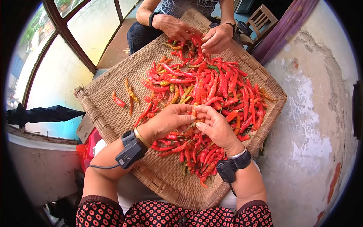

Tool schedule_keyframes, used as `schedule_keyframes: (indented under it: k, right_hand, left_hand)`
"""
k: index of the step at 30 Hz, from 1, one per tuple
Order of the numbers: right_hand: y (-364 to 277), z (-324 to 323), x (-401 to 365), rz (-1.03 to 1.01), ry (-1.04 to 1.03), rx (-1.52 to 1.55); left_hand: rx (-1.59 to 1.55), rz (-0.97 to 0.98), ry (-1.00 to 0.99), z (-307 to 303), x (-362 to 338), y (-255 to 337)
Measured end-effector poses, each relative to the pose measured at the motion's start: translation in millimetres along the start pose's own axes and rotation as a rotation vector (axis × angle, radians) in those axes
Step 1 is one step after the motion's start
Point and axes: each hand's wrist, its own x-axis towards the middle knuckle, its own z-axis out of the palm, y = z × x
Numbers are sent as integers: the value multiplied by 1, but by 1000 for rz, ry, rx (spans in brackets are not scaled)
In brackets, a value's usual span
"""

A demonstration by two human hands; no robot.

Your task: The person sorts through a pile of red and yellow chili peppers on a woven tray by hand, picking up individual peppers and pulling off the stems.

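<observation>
A big woven tray (109,121) lies across my lap, heaped with several red and orange chili peppers (215,87). My left hand (166,121) and my right hand (217,126) meet above the near part of the heap, and their fingertips pinch one orange-red chili (195,109) between them. Each of my wrists carries a black device on a strap. On the far side of the tray, another person's two hands (196,34) pick at chilies too.
A few loose chilies (128,98) lie apart on the tray's left side. A window with a brown frame (68,38) fills the left. A cracked pale wall or floor (314,125) is on the right, and a wooden chair (261,19) stands at the far top.
</observation>
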Motion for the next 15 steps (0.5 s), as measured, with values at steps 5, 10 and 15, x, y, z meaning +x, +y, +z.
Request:
schedule_keyframes:
  k: [5, 10, 15]
  right_hand:
    - [-2, -7, -5, 64, 1, -99]
    - [-3, -4, -6, 122, -39, -153]
    - [4, 0, -5, 37, -24, 20]
  left_hand:
    - [176, -29, -30, -20, 3, 8]
    - [-269, 298, 310, -34, 15, 29]
    - [-265, 295, 362, -44, 18, 11]
